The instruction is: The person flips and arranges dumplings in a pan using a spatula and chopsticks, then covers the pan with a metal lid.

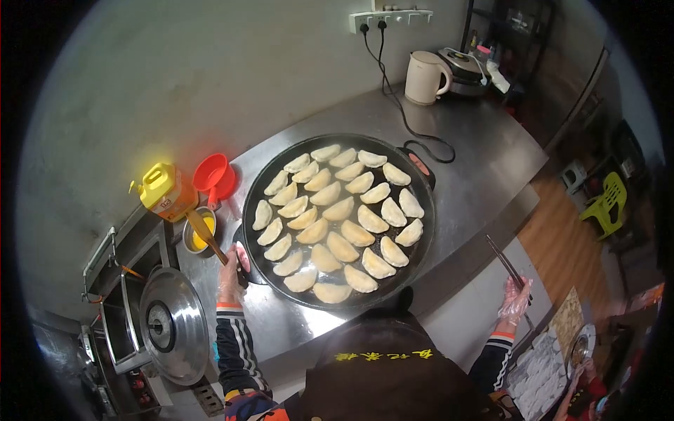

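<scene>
A large round black pan [428, 242] on the steel counter holds many half-moon dumplings [339, 209], some lightly browned. My left hand [230, 279], in a clear plastic glove, is closed at the pan's left edge around the wooden handle of a brush [203, 230], which slants up toward a metal bowl [188, 242] of yellow liquid. Out to the right, away from the pan, my gloved right hand [514, 300] grips dark chopsticks [503, 258], their tips pointing up and left.
Left of the pan are a yellow oil jug [167, 189], a red ladle [215, 177] and a glass lid [184, 326]. Behind stand a kettle [423, 78] and a cooker [463, 70] near a cord. Another person [588, 389] is at lower right beside a tray [537, 375].
</scene>
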Motion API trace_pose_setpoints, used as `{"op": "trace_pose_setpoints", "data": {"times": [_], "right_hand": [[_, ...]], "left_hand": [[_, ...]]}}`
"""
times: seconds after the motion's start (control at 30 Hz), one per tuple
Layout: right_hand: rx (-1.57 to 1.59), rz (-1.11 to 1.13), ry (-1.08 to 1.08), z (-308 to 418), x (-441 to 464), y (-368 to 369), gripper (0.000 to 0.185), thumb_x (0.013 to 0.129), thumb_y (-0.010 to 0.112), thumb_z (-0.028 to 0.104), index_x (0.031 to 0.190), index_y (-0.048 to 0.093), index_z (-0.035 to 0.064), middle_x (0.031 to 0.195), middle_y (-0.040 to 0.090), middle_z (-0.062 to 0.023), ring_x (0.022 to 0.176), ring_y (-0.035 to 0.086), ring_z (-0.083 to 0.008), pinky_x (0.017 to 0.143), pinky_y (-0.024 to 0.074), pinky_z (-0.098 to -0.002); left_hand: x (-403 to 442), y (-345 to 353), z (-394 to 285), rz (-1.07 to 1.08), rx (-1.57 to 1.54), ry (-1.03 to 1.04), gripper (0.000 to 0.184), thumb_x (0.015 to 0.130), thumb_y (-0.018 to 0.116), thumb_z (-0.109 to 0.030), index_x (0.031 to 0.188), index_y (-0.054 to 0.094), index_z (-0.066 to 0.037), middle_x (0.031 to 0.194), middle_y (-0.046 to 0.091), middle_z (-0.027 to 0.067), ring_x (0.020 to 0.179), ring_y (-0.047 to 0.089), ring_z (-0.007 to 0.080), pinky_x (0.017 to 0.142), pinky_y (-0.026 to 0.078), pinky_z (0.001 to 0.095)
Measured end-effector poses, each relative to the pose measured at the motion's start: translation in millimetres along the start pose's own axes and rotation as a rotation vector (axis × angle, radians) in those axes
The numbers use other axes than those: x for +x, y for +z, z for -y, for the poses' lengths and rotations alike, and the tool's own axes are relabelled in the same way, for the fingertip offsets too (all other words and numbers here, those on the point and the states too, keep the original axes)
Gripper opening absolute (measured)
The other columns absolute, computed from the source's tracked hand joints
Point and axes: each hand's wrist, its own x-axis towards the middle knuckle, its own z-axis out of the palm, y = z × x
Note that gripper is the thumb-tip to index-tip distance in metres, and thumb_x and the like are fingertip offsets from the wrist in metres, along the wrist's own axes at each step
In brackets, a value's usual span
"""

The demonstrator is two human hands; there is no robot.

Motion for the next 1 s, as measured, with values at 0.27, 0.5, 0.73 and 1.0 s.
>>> {"op": "trace_pose_setpoints", "data": {"times": [0.27,0.5,0.73,1.0], "right_hand": [[0.062,0.034,0.008,-26.2,5.0,-10.3,0.042,0.093,0.058,0.041,0.105,0.057,0.0007,0.097,0.062,-0.0114,0.088,0.063,-0.0213,0.080,0.0559,-0.0287],[0.083,0.001,0.057,-26.9,4.7,-17.1,0.039,0.094,0.057,0.038,0.107,0.054,0.0006,0.098,0.061,-0.0140,0.087,0.063,-0.0215,0.079,0.0560,-0.0300],[0.099,0.005,0.049,-28.4,9.1,-30.5,0.039,0.093,0.058,0.038,0.106,0.054,0.0010,0.096,0.061,-0.0127,0.085,0.063,-0.0206,0.079,0.0564,-0.0296],[0.137,0.007,0.060,-25.2,10.1,-26.5,0.039,0.093,0.058,0.038,0.103,0.056,0.0009,0.094,0.062,-0.0119,0.085,0.064,-0.0198,0.078,0.0568,-0.0287]], "left_hand": [[-20.4,8.2,-42.4,0.065,0.050,0.021,0.060,0.093,0.054,-0.047,0.140,0.041,-0.013,0.106,0.061,0.0091,0.076,0.062,0.0135,0.059,0.050,0.0252],[-35.8,15.8,-60.7,0.079,0.098,0.039,0.060,0.093,0.055,-0.045,0.141,0.041,-0.011,0.108,0.062,0.0080,0.082,0.063,0.0155,0.069,0.051,0.0277],[-42.8,29.6,-63.7,0.023,0.039,0.071,0.056,0.095,0.054,-0.040,0.136,0.045,-0.004,0.096,0.063,-0.0003,0.068,0.057,0.0075,0.057,0.042,0.0195],[-40.3,29.4,-61.5,0.027,0.021,0.068,0.054,0.095,0.054,-0.038,0.135,0.046,-0.003,0.098,0.063,0.0011,0.071,0.058,0.0089,0.058,0.044,0.0195]]}}
